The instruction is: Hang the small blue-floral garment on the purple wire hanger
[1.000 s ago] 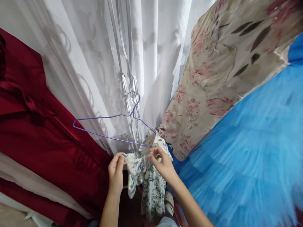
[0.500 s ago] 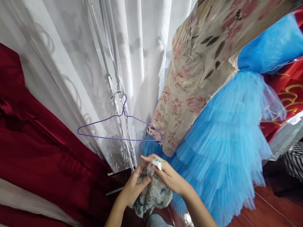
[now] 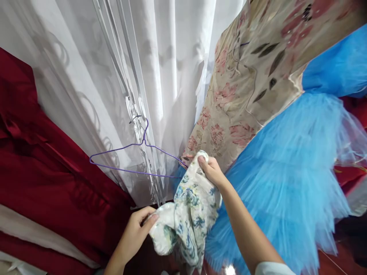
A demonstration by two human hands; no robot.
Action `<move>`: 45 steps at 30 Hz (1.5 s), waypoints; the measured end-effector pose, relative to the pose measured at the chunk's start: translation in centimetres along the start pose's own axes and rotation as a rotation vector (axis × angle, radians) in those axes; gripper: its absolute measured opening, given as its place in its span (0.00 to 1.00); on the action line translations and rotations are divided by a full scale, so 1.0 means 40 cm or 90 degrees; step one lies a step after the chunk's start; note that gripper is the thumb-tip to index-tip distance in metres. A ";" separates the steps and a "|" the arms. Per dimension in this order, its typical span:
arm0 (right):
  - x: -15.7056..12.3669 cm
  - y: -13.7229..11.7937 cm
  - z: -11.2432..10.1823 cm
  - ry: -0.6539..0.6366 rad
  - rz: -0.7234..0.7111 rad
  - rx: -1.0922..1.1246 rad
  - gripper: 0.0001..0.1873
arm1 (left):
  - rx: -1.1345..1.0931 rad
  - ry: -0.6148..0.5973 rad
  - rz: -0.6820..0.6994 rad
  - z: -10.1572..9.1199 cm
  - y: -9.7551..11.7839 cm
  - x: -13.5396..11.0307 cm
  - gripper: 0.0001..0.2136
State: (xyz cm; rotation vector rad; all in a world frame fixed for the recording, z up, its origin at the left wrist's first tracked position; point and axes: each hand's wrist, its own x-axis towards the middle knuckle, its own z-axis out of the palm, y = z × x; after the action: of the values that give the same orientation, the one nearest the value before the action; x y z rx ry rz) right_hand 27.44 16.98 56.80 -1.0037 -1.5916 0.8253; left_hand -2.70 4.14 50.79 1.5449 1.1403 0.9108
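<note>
A white garment (image 3: 189,214) with a blue and green floral print hangs between my two hands, its kind unclear from the folds. My right hand (image 3: 210,168) pinches its upper edge, beside the right end of a purple wire hanger (image 3: 123,170). Lower down, my left hand (image 3: 143,221) grips another edge of the cloth between thumb and fingers. The hanger hooks onto a white metal rack (image 3: 133,103) and carries nothing. Its right tip is hidden behind the garment and my right hand.
A dark red garment (image 3: 43,172) hangs at the left. On the right hang a beige floral dress (image 3: 226,103) and a layered blue tulle dress (image 3: 272,168). White curtains (image 3: 169,57) cover the back. Reddish floor tiles (image 3: 332,259) show at lower right.
My hands have moved apart, spreading the bunched garment. The right hand has risen toward the hanger's right end; the left has shifted left. The view has turned slightly.
</note>
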 end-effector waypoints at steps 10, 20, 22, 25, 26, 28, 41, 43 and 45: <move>0.176 -0.056 0.122 -0.373 0.128 0.252 0.27 | 0.011 0.238 0.058 -0.269 0.095 -0.050 0.12; 0.178 -0.043 0.107 -0.418 0.190 0.273 0.21 | 0.611 0.039 0.061 -0.489 0.064 -0.019 0.10; 0.176 -0.044 0.117 -0.427 0.177 0.241 0.22 | 0.632 0.156 0.092 -0.543 0.037 0.016 0.10; 0.169 -0.048 0.147 -0.429 0.155 0.226 0.21 | 0.589 0.292 0.151 -0.612 0.021 0.085 0.12; 0.166 -0.048 0.160 -0.424 0.150 0.232 0.21 | 0.578 0.332 0.175 -0.627 0.022 0.112 0.12; 0.160 -0.047 0.186 -0.403 0.149 0.255 0.21 | 0.559 0.417 0.220 -0.643 0.031 0.166 0.12; 0.107 -0.083 0.197 -0.156 0.164 0.354 0.15 | 0.455 0.499 0.435 -0.598 0.142 0.294 0.18; 0.106 -0.076 0.182 -0.163 0.170 0.349 0.15 | 0.493 0.402 0.462 -0.587 0.154 0.284 0.17; 0.112 -0.067 0.165 -0.180 0.178 0.341 0.15 | 0.484 0.304 0.474 -0.567 0.168 0.272 0.16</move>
State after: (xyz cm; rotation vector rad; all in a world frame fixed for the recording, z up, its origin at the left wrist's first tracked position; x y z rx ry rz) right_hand 19.98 19.79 59.45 -0.7458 -1.3553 1.5466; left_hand -19.25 20.05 63.08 2.5638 1.3468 1.4967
